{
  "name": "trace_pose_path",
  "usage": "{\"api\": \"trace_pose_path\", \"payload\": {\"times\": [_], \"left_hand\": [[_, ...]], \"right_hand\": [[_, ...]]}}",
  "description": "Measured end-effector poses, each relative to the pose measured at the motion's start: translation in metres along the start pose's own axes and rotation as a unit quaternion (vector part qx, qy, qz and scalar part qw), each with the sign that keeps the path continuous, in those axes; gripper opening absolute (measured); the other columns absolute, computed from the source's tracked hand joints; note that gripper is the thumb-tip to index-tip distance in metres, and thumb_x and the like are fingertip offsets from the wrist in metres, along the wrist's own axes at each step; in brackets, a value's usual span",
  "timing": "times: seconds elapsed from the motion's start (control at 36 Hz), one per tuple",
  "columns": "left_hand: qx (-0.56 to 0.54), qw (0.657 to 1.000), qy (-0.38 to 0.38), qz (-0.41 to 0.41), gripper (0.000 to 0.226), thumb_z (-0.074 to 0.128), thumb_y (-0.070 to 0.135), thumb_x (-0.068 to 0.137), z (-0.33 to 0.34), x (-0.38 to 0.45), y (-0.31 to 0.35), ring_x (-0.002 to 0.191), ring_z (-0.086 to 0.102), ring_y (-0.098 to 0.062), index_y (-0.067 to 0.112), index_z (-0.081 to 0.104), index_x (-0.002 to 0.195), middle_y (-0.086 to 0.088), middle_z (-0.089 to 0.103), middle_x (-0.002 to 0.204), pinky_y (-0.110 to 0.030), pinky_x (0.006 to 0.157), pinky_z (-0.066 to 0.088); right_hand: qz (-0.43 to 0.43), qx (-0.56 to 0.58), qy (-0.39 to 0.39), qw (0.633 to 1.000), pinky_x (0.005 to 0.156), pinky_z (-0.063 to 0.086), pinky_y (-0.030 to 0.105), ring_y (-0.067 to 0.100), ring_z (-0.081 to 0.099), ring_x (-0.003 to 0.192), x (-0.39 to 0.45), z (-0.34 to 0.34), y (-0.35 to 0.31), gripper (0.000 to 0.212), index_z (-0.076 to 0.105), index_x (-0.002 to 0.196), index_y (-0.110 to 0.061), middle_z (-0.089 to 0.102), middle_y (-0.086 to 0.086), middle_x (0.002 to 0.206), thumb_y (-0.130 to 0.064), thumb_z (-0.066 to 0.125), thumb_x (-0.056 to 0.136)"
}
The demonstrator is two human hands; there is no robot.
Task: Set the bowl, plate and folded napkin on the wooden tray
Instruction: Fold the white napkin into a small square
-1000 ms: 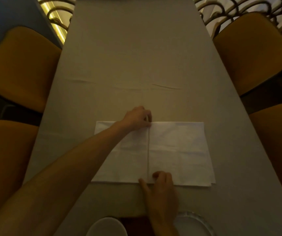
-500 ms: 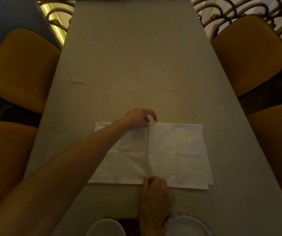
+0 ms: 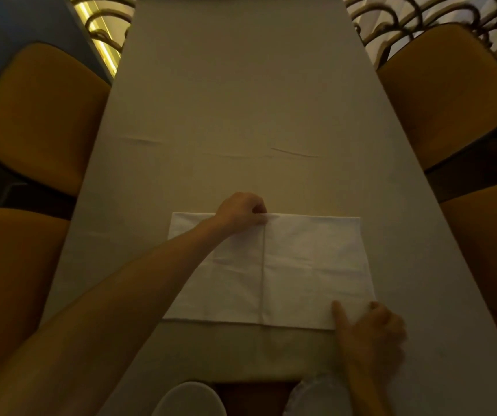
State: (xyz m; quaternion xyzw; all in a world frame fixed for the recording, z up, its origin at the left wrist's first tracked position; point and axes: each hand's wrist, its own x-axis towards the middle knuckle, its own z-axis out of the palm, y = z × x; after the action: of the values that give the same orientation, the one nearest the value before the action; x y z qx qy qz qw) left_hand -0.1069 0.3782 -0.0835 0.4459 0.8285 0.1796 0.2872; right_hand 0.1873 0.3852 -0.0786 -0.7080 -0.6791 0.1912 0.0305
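A white napkin (image 3: 298, 271) lies flat on the grey table (image 3: 241, 100) with a crease down its middle. My left hand (image 3: 241, 213) pinches its far edge at the crease. My right hand (image 3: 370, 334) holds the napkin's near right corner, thumb on top of the cloth. At the bottom edge of the view a white bowl (image 3: 188, 399) sits left and a glass plate (image 3: 313, 396) right, both cut off. A strip of dark wooden tray (image 3: 254, 396) shows between them.
Mustard-yellow chairs stand along both sides: two on the left (image 3: 40, 115) (image 3: 9, 280) and two on the right (image 3: 445, 91) (image 3: 493, 256). A curled metal railing (image 3: 415, 13) runs behind the far end of the table.
My right hand slid from the napkin's near edge at the middle crease over to its near right corner. My left hand stayed pinching the far edge.
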Motion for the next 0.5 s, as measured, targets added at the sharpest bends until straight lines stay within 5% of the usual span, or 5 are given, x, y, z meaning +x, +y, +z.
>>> {"api": "trace_pose_path", "payload": {"times": [0.22, 0.31, 0.39, 0.5], "left_hand": [[0.014, 0.994, 0.101, -0.047, 0.023, 0.070, 0.038, 0.075, 0.012, -0.013, -0.010, 0.103, 0.051, -0.026, 0.026, 0.068, 0.094, -0.005, 0.063, 0.098, -0.038, 0.087, 0.046], [0.011, 0.993, 0.102, -0.061, 0.030, 0.073, 0.036, 0.072, 0.014, -0.019, -0.020, 0.109, 0.046, -0.027, 0.026, 0.066, 0.100, -0.006, 0.060, 0.105, -0.036, 0.090, 0.041], [0.018, 0.993, 0.105, -0.055, 0.036, 0.075, 0.036, 0.073, 0.013, -0.027, -0.030, 0.110, 0.045, -0.027, 0.025, 0.064, 0.105, -0.006, 0.058, 0.108, -0.036, 0.091, 0.038], [0.005, 0.989, 0.144, -0.047, 0.035, 0.076, 0.028, 0.073, 0.011, -0.042, -0.042, 0.109, 0.045, -0.028, 0.024, 0.065, 0.106, -0.008, 0.055, 0.110, -0.038, 0.095, 0.040]], "right_hand": [[0.007, -0.045, -0.110, 0.993, 0.094, 0.045, 0.048, 0.042, 0.053, 0.111, 0.056, -0.012, 0.017, 0.046, 0.070, 0.103, -0.011, 0.055, 0.025, 0.117, -0.052, 0.063, 0.084], [-0.024, -0.001, -0.134, 0.991, 0.076, 0.050, 0.042, 0.039, 0.061, 0.091, 0.064, -0.014, 0.018, 0.034, 0.071, 0.086, -0.007, 0.064, 0.023, 0.098, -0.040, 0.067, 0.084], [-0.039, 0.085, -0.133, 0.987, 0.053, 0.035, 0.031, 0.027, 0.051, 0.063, 0.067, -0.019, 0.017, 0.024, 0.058, 0.069, -0.008, 0.057, 0.010, 0.069, -0.024, 0.069, 0.083], [-0.090, 0.182, -0.138, 0.969, 0.054, 0.034, 0.032, 0.021, 0.045, 0.057, 0.061, -0.029, 0.008, 0.027, 0.049, 0.064, -0.007, 0.049, 0.008, 0.061, -0.014, 0.067, 0.083]]}}
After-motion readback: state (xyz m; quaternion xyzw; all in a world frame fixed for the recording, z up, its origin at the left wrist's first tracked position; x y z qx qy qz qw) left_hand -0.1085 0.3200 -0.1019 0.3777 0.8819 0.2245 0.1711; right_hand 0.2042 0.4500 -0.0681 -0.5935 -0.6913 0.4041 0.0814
